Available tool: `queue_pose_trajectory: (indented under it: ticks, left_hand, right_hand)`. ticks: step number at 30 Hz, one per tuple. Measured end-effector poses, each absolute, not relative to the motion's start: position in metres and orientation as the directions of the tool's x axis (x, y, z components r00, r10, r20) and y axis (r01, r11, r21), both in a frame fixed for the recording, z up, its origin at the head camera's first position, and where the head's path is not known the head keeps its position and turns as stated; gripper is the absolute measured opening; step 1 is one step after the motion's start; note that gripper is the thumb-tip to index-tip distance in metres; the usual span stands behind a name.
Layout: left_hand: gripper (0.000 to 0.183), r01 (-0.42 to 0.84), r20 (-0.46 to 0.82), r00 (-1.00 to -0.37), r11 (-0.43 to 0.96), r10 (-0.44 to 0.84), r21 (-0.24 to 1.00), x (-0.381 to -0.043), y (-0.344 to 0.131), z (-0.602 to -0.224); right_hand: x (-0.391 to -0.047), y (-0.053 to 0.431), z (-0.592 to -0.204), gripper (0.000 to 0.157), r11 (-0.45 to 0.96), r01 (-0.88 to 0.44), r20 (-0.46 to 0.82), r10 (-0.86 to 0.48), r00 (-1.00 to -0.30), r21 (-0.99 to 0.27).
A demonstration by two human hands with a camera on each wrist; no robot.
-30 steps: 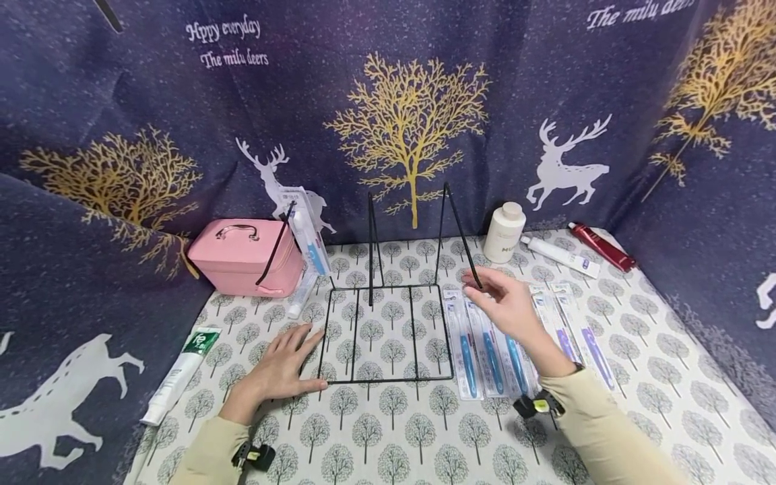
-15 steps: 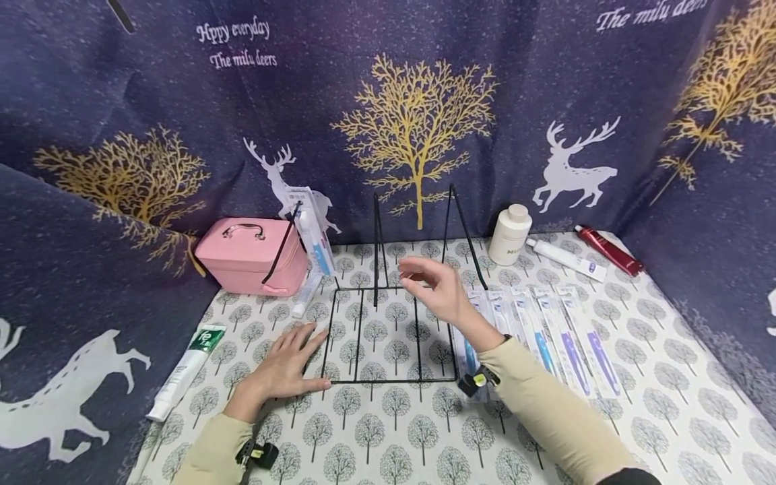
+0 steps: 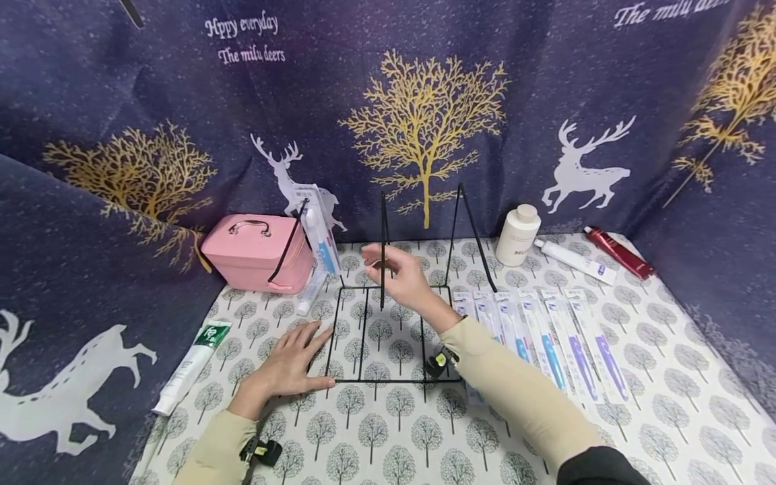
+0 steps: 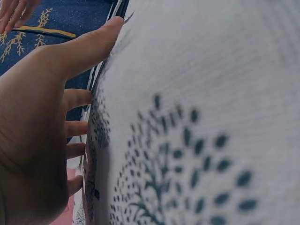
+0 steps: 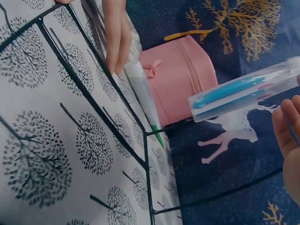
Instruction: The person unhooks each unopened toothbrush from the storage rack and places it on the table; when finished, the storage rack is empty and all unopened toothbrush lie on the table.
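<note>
My left hand (image 3: 285, 367) rests flat on the patterned cloth with fingers spread, its thumb and index fingertips at the left side of a black wire rack (image 3: 394, 381). Over the rack hovers my right hand (image 3: 405, 275), fingers loosely bent and nothing seen in them, beside the rack's middle prong (image 3: 383, 269). From the left prong (image 3: 288, 248) hangs a packaged toothbrush (image 3: 320, 236) with blue handles. The right wrist view shows this packaged toothbrush (image 5: 234, 93) beyond my right fingers (image 5: 287, 124), apart from them.
Several packaged toothbrushes (image 3: 548, 343) lie in a row right of the rack. Behind them are a white bottle (image 3: 517, 236), a white tube (image 3: 576, 261) and a red tube (image 3: 618, 252). A pink case (image 3: 257, 252), a pale tube (image 3: 311, 293) and a green-and-white toothpaste tube (image 3: 194, 364) sit left.
My right hand has moved left, from near the right prong above the toothbrush row to the middle prong. The left hand stays at the rack. The head view has shifted slightly.
</note>
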State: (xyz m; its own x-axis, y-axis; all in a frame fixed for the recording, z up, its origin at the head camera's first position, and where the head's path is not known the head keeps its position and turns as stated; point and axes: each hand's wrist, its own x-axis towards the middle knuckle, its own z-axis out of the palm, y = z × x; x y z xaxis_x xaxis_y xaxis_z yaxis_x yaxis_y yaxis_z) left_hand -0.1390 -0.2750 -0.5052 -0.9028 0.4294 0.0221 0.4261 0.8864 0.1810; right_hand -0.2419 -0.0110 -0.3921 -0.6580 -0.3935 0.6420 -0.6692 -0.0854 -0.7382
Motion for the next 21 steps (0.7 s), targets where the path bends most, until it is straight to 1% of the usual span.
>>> queue_pose_trajectory:
  ticks: [11, 13, 18, 21]
  left_hand:
    - [0.098, 0.438, 0.029, -0.897, 0.881, 0.440, 0.176, -0.140, -0.277, -0.506]
    - [0.098, 0.445, 0.037, -0.895, 0.879, 0.445, 0.171, -0.140, -0.276, -0.506]
    - [0.097, 0.450, 0.050, -0.893, 0.879, 0.448, 0.161, -0.141, -0.277, -0.508]
    - [0.097, 0.440, 0.042, -0.897, 0.881, 0.440, 0.172, -0.140, -0.277, -0.507]
  right_hand:
    - [-0.264, -0.041, -0.399, 0.036, -0.054, -0.740, 0.698, -0.387, -0.603, -0.670]
    - [-0.268, -0.045, -0.400, 0.036, -0.052, -0.731, 0.686, -0.395, -0.611, -0.680]
    - [-0.273, -0.058, -0.398, 0.036, -0.087, -0.699, 0.665, -0.413, -0.623, -0.709]
    - [-0.274, -0.066, -0.396, 0.038, -0.132, -0.707, 0.691, -0.398, -0.604, -0.695]
